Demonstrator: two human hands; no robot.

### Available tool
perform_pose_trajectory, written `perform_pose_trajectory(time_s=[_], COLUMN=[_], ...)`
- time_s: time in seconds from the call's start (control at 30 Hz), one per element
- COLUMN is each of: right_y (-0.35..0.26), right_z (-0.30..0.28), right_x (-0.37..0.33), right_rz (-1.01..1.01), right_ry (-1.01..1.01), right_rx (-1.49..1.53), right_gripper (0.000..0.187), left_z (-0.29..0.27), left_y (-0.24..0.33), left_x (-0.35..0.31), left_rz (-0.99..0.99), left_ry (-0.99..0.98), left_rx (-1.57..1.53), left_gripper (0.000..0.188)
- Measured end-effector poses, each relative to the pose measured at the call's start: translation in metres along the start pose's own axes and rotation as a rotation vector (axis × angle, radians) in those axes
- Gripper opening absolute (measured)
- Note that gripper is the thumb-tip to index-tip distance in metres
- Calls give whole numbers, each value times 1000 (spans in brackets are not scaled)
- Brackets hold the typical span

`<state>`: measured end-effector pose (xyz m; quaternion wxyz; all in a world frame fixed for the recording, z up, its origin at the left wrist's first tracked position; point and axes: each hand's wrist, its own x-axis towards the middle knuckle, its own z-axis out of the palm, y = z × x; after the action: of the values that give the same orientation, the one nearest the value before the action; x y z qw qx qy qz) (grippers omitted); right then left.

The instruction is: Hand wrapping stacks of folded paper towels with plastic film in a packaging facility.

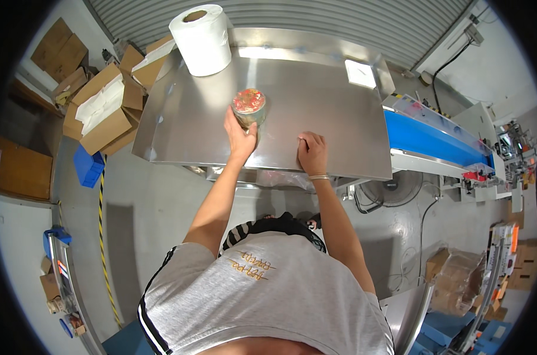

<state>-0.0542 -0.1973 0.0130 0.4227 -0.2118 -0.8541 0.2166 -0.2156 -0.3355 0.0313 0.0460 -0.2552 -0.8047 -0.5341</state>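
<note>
My left hand (241,142) is closed around the side of a round jar (249,108). The jar has a greenish, see-through-looking wall and a red top with a pale and gold pattern; it stands upright on the steel table (191,130) or just over it, I cannot tell which. To its right, my right hand (313,152) lies on the table near the front edge. Its fingers are curled in and nothing shows in them. A band circles that wrist.
A large white roll (202,44) stands at the table's back left. Raised rims edge the table's back and sides. A blue conveyor belt (434,139) adjoins the right side. Open cardboard boxes (105,109) and a blue bin (88,165) are at left. A floor fan (393,188) sits below right.
</note>
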Motion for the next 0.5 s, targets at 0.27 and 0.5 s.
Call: perform_pose_trajectory(time_s=[0.27,0.5], right_y=[-3,-8], right_z=[-2,-7], right_x=[2,5], right_rz=[2,-3], right_ry=[-8,-21], right_rx=[-14,10], right_gripper=[9,9], left_z=[4,4], left_y=[-12,-10], left_x=[3,4], left_rz=[-72,-79], left_ry=[101,87], left_rx=[-127,-99], left_gripper=[81,82])
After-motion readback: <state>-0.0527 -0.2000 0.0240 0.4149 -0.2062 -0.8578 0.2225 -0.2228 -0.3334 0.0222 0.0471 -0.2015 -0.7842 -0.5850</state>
